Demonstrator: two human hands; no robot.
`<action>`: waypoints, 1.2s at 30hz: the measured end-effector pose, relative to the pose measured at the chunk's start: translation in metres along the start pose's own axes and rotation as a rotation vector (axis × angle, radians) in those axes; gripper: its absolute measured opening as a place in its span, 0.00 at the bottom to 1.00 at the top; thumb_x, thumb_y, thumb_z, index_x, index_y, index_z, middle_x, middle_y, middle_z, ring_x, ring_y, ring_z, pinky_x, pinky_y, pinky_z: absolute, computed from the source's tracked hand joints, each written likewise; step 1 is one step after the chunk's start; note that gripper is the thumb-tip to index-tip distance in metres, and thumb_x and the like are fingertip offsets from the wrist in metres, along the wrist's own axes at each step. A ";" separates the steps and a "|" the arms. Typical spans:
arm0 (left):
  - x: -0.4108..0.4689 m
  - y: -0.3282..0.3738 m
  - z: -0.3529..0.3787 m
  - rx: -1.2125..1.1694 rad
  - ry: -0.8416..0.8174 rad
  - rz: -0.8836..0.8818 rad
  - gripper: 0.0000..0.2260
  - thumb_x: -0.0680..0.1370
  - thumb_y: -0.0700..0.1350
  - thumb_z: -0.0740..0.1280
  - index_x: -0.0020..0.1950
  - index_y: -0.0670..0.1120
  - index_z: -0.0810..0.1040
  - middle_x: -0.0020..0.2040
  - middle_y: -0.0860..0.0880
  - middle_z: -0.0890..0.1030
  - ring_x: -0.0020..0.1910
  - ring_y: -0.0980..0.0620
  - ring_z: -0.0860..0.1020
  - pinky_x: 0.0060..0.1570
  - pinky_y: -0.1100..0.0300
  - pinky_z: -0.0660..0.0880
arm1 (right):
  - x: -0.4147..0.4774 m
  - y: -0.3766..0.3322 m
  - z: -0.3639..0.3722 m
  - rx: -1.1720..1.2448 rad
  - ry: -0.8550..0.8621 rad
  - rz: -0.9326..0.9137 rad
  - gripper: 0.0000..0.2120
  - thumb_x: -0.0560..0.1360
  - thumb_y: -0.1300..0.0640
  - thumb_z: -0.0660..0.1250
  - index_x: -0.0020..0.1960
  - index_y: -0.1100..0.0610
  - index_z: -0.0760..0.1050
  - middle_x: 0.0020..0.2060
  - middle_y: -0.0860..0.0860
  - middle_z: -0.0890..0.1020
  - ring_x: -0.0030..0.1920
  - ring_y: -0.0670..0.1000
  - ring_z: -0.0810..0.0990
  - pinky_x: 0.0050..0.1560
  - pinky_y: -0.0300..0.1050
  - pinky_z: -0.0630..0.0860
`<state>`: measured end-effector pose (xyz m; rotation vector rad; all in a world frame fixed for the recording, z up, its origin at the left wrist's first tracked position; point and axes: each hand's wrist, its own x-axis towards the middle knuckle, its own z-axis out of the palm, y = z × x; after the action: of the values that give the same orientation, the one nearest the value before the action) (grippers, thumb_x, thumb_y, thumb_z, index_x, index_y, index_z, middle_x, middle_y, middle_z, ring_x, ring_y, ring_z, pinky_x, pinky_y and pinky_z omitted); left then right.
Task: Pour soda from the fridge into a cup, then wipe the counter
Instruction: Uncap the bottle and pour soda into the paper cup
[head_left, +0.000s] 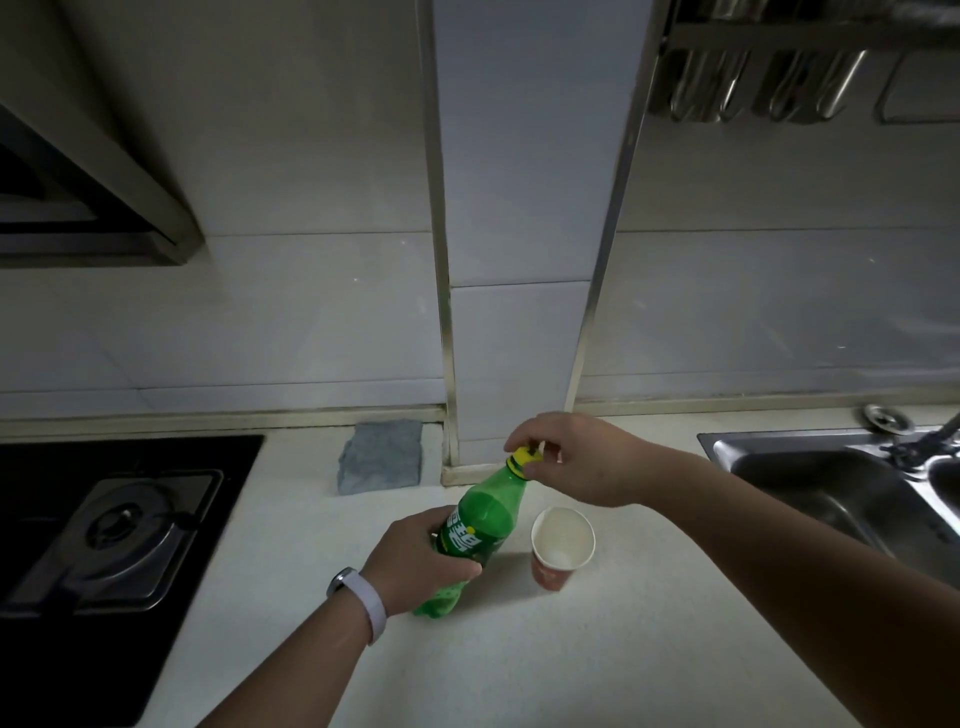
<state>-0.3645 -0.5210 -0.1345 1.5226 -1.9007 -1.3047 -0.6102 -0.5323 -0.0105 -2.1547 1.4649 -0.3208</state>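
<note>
Currently my left hand (415, 564) wraps the green soda bottle (475, 530) at its label, base on the counter (597, 649). My right hand (576, 457) pinches the yellow cap (524, 460). At 3 o'clock of the bottle stands an empty paper cup (561, 548); a grey cloth (382, 454) lies at 11 o'clock.

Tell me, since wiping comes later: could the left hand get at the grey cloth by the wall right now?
Probably not yet: the left hand is gripping the green bottle. The counter path to the grey cloth looks clear.
</note>
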 end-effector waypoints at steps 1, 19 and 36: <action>0.000 0.000 0.000 0.011 -0.002 -0.005 0.21 0.59 0.55 0.78 0.48 0.71 0.80 0.45 0.66 0.84 0.44 0.67 0.82 0.43 0.69 0.75 | -0.001 0.001 -0.001 0.002 -0.002 -0.007 0.11 0.78 0.53 0.65 0.59 0.43 0.76 0.52 0.40 0.77 0.46 0.39 0.75 0.43 0.31 0.68; 0.015 -0.009 0.001 0.309 -0.108 -0.178 0.18 0.56 0.57 0.76 0.45 0.65 0.81 0.43 0.60 0.85 0.43 0.60 0.82 0.48 0.56 0.82 | -0.030 0.059 0.020 0.203 0.180 0.223 0.14 0.76 0.57 0.68 0.51 0.37 0.73 0.43 0.35 0.76 0.41 0.35 0.76 0.37 0.28 0.66; 0.021 0.001 0.014 0.548 -0.195 -0.249 0.19 0.56 0.59 0.73 0.45 0.61 0.80 0.40 0.58 0.84 0.40 0.58 0.81 0.44 0.56 0.82 | -0.058 0.095 0.045 0.505 0.190 0.314 0.14 0.77 0.61 0.68 0.55 0.43 0.76 0.45 0.40 0.80 0.39 0.38 0.80 0.31 0.26 0.70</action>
<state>-0.3832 -0.5336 -0.1455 2.0108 -2.3951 -1.1116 -0.6876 -0.4937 -0.0942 -1.5054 1.5895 -0.7088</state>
